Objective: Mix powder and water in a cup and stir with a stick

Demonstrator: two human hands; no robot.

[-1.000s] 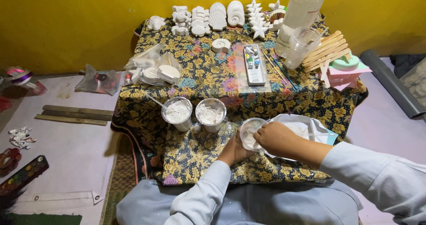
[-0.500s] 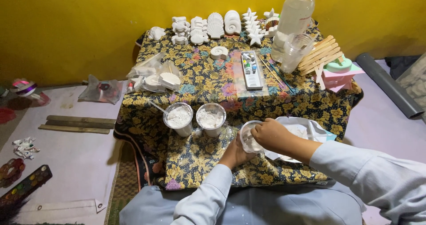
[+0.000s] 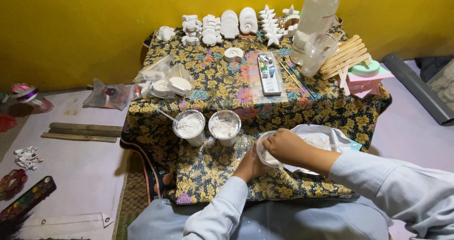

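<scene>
— Yellow wall behind, and what's crowding the counter (image 3: 213, 173)?

— Floral cloth over it. White plaster figures (image 3: 227, 24) line the far edge, a clear bottle (image 3: 316, 17) and stacked cups (image 3: 316, 53) stand at the far right, with a paint tray (image 3: 268, 73) mid-counter.

— Where are the hands?

— At the near edge. The left hand (image 3: 249, 165) cups a small clear plastic cup (image 3: 266, 151) from below, its grip closed around it. The right hand (image 3: 283, 146) rests over the cup's rim, fingers curled; I cannot tell whether it is pinching anything.

— Any room beside them?

— Two powder-filled cups (image 3: 190, 126) (image 3: 224, 125) stand just left, apart from the hands. A white bag (image 3: 326, 138) lies just right, touching the right wrist. Bare cloth opens near the front left corner.

— And off the counter?

— Grey floor at left with wooden sticks (image 3: 80, 132) and a paint palette (image 3: 28, 198), well apart.
</scene>
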